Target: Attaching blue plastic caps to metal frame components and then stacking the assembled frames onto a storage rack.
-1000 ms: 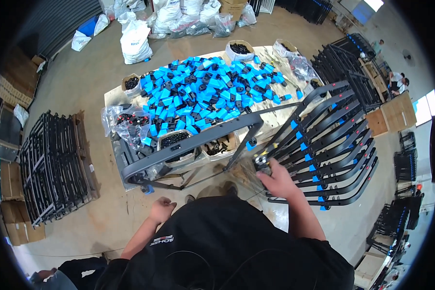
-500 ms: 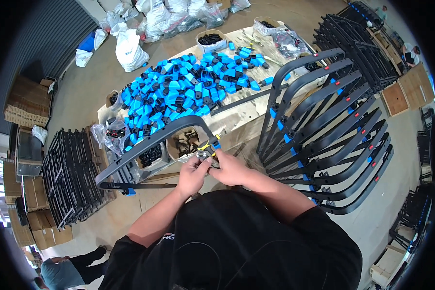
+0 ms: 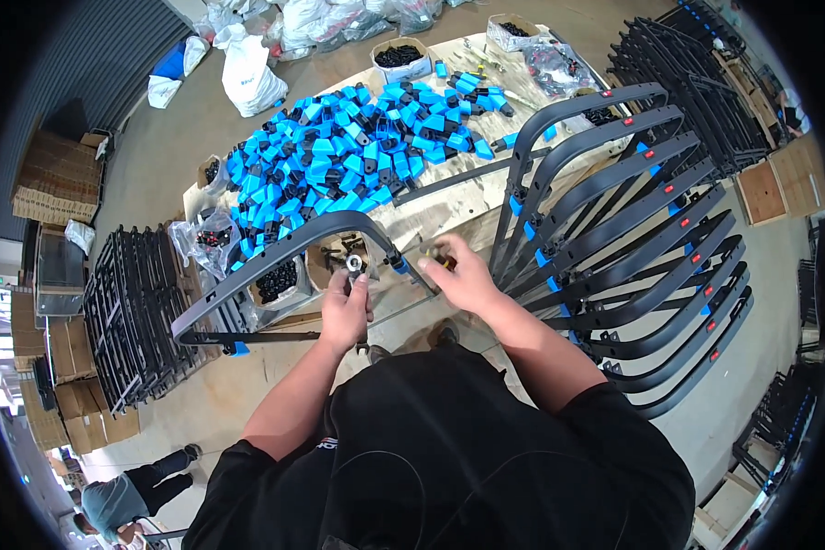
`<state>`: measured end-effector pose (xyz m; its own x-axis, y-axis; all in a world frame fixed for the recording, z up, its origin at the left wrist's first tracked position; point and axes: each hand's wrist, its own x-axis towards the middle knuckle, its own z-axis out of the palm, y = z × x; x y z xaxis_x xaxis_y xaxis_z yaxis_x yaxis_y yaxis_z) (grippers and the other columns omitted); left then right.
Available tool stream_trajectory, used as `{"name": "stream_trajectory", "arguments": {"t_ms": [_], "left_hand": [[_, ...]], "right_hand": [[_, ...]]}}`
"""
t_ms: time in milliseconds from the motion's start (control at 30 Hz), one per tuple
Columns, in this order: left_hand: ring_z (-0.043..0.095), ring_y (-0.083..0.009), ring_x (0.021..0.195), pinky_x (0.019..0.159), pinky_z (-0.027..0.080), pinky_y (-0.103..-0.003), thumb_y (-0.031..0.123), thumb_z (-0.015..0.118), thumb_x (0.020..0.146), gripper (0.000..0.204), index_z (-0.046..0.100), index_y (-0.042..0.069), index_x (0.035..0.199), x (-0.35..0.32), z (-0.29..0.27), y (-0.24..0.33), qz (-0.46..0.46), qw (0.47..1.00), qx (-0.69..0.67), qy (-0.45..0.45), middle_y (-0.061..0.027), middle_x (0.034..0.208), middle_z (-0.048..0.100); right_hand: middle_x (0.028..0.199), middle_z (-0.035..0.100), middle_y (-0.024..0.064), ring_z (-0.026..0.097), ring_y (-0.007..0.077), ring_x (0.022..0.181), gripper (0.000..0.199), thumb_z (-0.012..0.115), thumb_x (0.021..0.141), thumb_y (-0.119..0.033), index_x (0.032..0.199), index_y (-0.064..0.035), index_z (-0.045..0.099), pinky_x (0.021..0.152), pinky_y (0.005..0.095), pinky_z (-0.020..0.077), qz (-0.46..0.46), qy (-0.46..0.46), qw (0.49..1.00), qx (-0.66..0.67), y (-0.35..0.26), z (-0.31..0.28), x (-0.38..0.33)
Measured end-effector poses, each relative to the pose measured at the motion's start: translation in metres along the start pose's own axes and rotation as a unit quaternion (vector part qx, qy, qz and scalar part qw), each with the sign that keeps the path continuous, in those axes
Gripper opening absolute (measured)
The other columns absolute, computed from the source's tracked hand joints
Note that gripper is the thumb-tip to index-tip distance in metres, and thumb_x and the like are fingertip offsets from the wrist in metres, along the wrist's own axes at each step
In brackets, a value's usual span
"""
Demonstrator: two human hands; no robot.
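Note:
My left hand (image 3: 344, 312) is closed round a metal wrench (image 3: 354, 264), its ring end up and its other end showing below the fist. My right hand (image 3: 464, 275), a little blurred, is closed on a tool with a yellow-and-black handle (image 3: 449, 263); its kind is not clear. Between and beyond my hands stands a black curved tube frame (image 3: 284, 252), with a blue fitting (image 3: 400, 266) near its right end. That fitting lies between the two hands, with neither clearly touching it. Behind the wrench is a box of small dark parts (image 3: 325, 261).
A heap of blue-and-black plastic pieces (image 3: 339, 156) covers much of the wooden table (image 3: 458, 206). Several black curved frames (image 3: 605, 238) stand in a row at my right. Stacked black frames (image 3: 142, 316) are at left. Another person (image 3: 115, 504) is at the lower left.
My hands were together at the frame's right end and have moved apart, the right one rightward and up, the left one leftward. The wrench now points up.

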<state>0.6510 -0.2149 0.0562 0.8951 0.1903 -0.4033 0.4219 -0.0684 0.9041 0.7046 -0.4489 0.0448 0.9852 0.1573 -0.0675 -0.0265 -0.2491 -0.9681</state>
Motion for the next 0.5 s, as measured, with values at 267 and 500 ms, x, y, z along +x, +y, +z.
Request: {"name": "stream_trajectory", "arguments": {"t_ms": [267,500], "left_hand": [[0.062,-0.0186,0.076,0.056,0.052,-0.031,0.003,0.054,0.093,0.063,0.032,0.000,0.152,0.017,-0.008,-0.021,-0.141,0.965,-0.181,-0.125,-0.0167,0.108,0.061],[0.065,-0.0212,0.073,0.053,0.051,-0.031,0.003,0.059,0.092,0.065,0.033,-0.004,0.151,0.027,0.008,-0.008,-0.145,0.976,-0.116,-0.112,-0.0174,0.107,0.062]], "right_hand": [[0.077,0.063,0.0074,0.058,0.0167,0.071,0.036,0.059,0.098,-0.034,0.097,0.0022,0.061,0.068,0.0345,0.0451,0.163,0.035,0.971,0.174,0.056,0.026,0.029],[0.077,0.056,0.0019,0.050,0.0104,0.070,0.032,0.059,0.098,-0.037,0.096,-0.0047,0.058,0.064,0.0279,0.0416,0.220,0.049,0.952,0.208,0.043,0.047,0.046]]}}
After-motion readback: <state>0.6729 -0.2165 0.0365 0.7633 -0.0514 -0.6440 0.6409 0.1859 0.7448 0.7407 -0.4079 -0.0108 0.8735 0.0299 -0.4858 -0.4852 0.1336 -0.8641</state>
